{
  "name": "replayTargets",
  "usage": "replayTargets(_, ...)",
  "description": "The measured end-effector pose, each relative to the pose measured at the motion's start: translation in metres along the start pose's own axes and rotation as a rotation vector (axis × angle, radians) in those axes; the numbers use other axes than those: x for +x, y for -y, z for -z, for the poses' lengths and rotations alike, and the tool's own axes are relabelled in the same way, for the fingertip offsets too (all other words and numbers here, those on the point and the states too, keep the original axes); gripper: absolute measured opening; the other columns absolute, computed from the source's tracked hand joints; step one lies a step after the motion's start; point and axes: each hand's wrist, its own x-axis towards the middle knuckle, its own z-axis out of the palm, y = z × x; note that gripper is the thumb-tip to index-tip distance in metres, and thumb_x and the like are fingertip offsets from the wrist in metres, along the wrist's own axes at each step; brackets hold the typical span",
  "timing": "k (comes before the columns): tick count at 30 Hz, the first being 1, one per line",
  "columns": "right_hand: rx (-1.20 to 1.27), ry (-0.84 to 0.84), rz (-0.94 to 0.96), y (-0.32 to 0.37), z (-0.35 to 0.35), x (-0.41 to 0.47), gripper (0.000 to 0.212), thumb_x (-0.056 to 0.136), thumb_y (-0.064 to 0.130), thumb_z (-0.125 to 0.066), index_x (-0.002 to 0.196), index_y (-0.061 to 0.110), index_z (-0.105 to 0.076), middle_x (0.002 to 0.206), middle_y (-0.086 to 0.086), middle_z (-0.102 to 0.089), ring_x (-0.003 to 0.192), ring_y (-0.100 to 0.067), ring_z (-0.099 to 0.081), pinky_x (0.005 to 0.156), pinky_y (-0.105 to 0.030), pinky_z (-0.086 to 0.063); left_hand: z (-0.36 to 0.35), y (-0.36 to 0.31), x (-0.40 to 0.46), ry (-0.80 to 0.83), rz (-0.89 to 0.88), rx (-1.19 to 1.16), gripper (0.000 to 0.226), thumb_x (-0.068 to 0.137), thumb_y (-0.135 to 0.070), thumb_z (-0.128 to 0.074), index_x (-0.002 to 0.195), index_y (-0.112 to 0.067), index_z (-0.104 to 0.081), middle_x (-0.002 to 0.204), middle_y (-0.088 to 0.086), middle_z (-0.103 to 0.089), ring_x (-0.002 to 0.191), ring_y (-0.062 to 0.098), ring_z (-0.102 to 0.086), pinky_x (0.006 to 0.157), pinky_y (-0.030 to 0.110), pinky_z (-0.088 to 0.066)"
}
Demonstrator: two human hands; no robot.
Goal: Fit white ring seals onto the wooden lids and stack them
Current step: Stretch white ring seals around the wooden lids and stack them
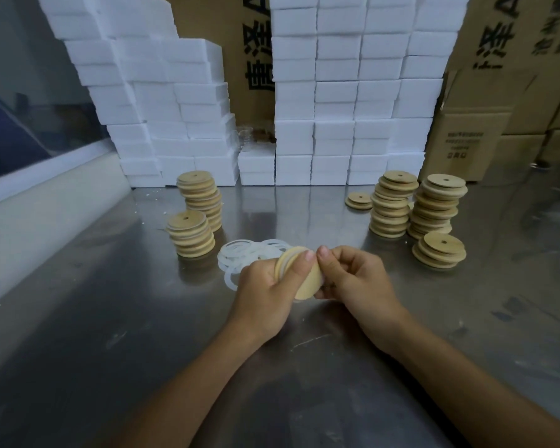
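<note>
A round wooden lid (307,282) stands on edge above the steel table, held between both hands. My left hand (265,286) grips its left rim, where a white ring seal (283,261) sits around the edge. My right hand (349,273) pinches the lid's right side, thumb tip near the top. Behind the hands lies a loose pile of white ring seals (240,252). Two stacks of lids (191,234) stand at the left. Taller lid stacks (390,205) and a short one (440,250) stand at the right.
White foam boxes (337,124) form a wall along the back of the metal table (143,334), with cardboard cartons (479,130) behind and to the right. A small pair of lids (359,200) lies near the right stacks. A pale ledge runs along the left.
</note>
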Motion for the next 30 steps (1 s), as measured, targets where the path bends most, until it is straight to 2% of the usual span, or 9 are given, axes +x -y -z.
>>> replayTargets(3, 0.058, -0.009, -0.067, 0.002, -0.001, 0.001, 0.033, 0.096, 0.022, -0.058, 0.082, -0.008, -0.066, 0.069, -0.012, -0.065, 0.070, -0.020, -0.066, 0.066, -0.030, -0.059, -0.001, -0.001, 0.000, 0.004, -0.002, -0.031, 0.053, 0.085, -0.060, -0.052, 0.082, -0.012, -0.075, 0.080, 0.003, -0.074, 0.079, 0.014, -0.069, 0.077, 0.034, -0.055)
replayTargets(6, 0.087, -0.004, -0.110, 0.005, 0.000, 0.001, 0.041, 0.097, 0.023, -0.056, 0.094, -0.018, -0.062, 0.078, -0.020, -0.064, 0.077, -0.026, -0.064, 0.077, -0.038, -0.057, -0.002, -0.003, -0.001, -0.002, -0.009, -0.041, 0.056, 0.084, -0.062, -0.051, 0.078, -0.011, -0.074, 0.070, 0.001, -0.071, 0.065, 0.007, -0.063, 0.061, 0.021, -0.048)
replayTargets(8, 0.080, -0.017, -0.113, 0.005, -0.001, 0.001, 0.041, 0.096, 0.025, -0.058, 0.094, -0.016, -0.064, 0.075, -0.016, -0.065, 0.074, -0.022, -0.064, 0.072, -0.034, -0.057, -0.002, -0.004, -0.001, -0.014, 0.003, -0.038, 0.052, 0.087, -0.058, -0.053, 0.075, -0.011, -0.071, 0.062, -0.003, -0.066, 0.058, 0.003, -0.057, 0.054, 0.016, -0.043)
replayTargets(10, 0.068, -0.028, -0.103, 0.003, -0.002, 0.001, 0.035, 0.095, 0.027, -0.060, 0.086, -0.006, -0.067, 0.069, -0.009, -0.066, 0.068, -0.015, -0.063, 0.064, -0.026, -0.056, -0.001, -0.005, 0.000, -0.029, 0.029, -0.046, 0.050, 0.091, -0.058, -0.054, 0.071, -0.014, -0.068, 0.056, -0.012, -0.061, 0.054, -0.001, -0.055, 0.050, 0.013, -0.042)
replayTargets(13, 0.045, -0.010, -0.095, 0.000, -0.002, 0.001, 0.024, 0.093, 0.025, -0.063, 0.078, 0.008, -0.068, 0.068, -0.006, -0.069, 0.066, -0.013, -0.066, 0.060, -0.023, -0.055, 0.000, -0.006, 0.002, -0.071, 0.055, -0.094, 0.038, 0.086, -0.054, -0.052, 0.068, -0.022, -0.063, 0.053, -0.015, -0.060, 0.050, -0.002, -0.054, 0.049, 0.009, -0.039)
replayTargets(19, 0.008, 0.024, -0.097, -0.003, -0.001, 0.002, 0.019, 0.097, 0.019, -0.059, 0.089, 0.004, -0.067, 0.070, -0.007, -0.071, 0.067, -0.012, -0.066, 0.060, -0.021, -0.053, 0.002, -0.004, 0.003, -0.085, 0.122, -0.099, 0.042, 0.084, -0.058, -0.051, 0.074, -0.018, -0.063, 0.052, -0.002, -0.056, 0.043, 0.006, -0.049, 0.040, 0.017, -0.037)
replayTargets(22, -0.088, 0.003, -0.044, -0.003, -0.003, 0.000, 0.020, 0.100, 0.018, -0.054, 0.093, 0.002, -0.063, 0.071, -0.003, -0.069, 0.066, -0.008, -0.065, 0.057, -0.020, -0.051, 0.002, -0.004, 0.002, -0.050, 0.118, -0.126, 0.035, 0.088, -0.051, -0.057, 0.072, -0.021, -0.066, 0.050, -0.008, -0.058, 0.044, 0.003, -0.050, 0.041, 0.014, -0.038)
replayTargets(27, -0.439, -0.094, 0.173, -0.006, -0.007, -0.002, 0.018, 0.100, 0.019, -0.053, 0.089, 0.006, -0.056, 0.079, -0.007, -0.064, 0.078, -0.025, -0.063, 0.072, -0.048, -0.055, 0.005, 0.001, 0.004, -0.072, 0.051, -0.153, 0.007, 0.089, -0.021, -0.071, 0.082, -0.022, -0.069, 0.065, -0.013, -0.063, 0.057, 0.001, -0.055, 0.048, 0.012, -0.042)
replayTargets(30, -0.447, -0.081, 0.210, -0.006, -0.005, -0.002, 0.010, 0.097, 0.018, -0.059, 0.088, 0.015, -0.057, 0.082, 0.002, -0.065, 0.078, -0.020, -0.063, 0.072, -0.048, -0.055, 0.005, 0.001, 0.005, -0.090, 0.053, -0.240, 0.007, 0.087, -0.013, -0.073, 0.089, -0.019, -0.070, 0.072, -0.008, -0.069, 0.061, 0.002, -0.059, 0.047, 0.012, -0.043)
